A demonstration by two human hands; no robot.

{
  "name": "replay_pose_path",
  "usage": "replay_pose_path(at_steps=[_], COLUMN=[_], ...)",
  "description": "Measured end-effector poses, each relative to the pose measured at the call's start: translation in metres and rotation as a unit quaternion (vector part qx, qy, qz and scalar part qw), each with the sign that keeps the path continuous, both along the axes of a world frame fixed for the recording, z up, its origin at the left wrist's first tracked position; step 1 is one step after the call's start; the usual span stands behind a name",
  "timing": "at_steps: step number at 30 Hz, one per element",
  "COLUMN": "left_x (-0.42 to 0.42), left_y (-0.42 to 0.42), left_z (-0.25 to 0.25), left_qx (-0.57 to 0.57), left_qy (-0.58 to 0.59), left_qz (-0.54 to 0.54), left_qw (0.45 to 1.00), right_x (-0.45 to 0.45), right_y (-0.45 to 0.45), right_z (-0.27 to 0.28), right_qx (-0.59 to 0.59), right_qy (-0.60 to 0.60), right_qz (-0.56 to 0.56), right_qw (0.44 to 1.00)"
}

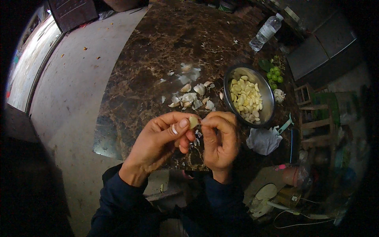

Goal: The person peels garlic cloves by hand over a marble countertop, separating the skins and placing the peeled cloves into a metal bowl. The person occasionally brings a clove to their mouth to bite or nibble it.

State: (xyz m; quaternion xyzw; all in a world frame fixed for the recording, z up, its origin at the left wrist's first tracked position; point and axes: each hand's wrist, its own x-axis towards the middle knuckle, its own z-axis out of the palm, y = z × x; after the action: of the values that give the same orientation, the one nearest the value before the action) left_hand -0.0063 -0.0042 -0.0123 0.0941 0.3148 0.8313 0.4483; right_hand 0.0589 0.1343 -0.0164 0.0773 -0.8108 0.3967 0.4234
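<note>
Between the thumb and fingers of my left hand is a pale garlic clove, above the near part of a dark marbled table. The fingertips of my right hand pinch at the clove's right side, where a bit of thin skin seems to show. A white scrap sticks to my left thumb. Beyond my hands lie unpeeled garlic cloves and loose papery skins. To the right, a steel bowl holds many peeled garlic cloves.
Right of the bowl are green grapes and a garlic bulb. A crumpled grey cloth and a light-blue-handled peeler lie at the near right. A clear plastic bottle is at the far right, and wooden chairs stand beyond the table's right edge.
</note>
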Motion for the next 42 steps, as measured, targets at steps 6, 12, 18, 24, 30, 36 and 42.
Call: replay_pose_path(at_steps=[6, 12, 18, 24, 30, 36, 42], left_x=[-0.003, -0.001, -0.002, -0.005, 0.0, 0.001, -0.002], left_y=[0.0, 0.001, 0.002, 0.002, 0.004, 0.005, 0.007], left_z=[0.0, -0.002, 0.0, -0.003, -0.005, -0.002, -0.001], left_qx=[-0.002, -0.029, -0.016, 0.002, -0.018, -0.028, -0.042], left_qy=[-0.005, 0.022, 0.013, -0.01, 0.056, 0.065, 0.015], left_qz=[-0.003, 0.013, 0.007, -0.001, 0.034, 0.036, 0.012], left_qw=[1.0, 0.999, 1.0, 1.0, 0.998, 0.997, 0.999], right_x=[0.003, 0.0, 0.003, 0.007, 0.009, 0.001, 0.015], right_y=[0.001, 0.004, 0.005, 0.009, -0.018, -0.007, -0.007], right_z=[0.001, 0.002, -0.002, 0.005, 0.005, -0.001, -0.012], right_qx=[-0.033, 0.025, -0.004, -0.006, -0.126, 0.086, -0.157], right_qy=[-0.004, -0.006, -0.001, -0.026, -0.114, -0.015, -0.122], right_qz=[-0.002, -0.011, 0.008, 0.033, -0.056, -0.137, -0.031], right_qw=[0.999, 1.0, 1.0, 0.999, 0.984, 0.987, 0.98])
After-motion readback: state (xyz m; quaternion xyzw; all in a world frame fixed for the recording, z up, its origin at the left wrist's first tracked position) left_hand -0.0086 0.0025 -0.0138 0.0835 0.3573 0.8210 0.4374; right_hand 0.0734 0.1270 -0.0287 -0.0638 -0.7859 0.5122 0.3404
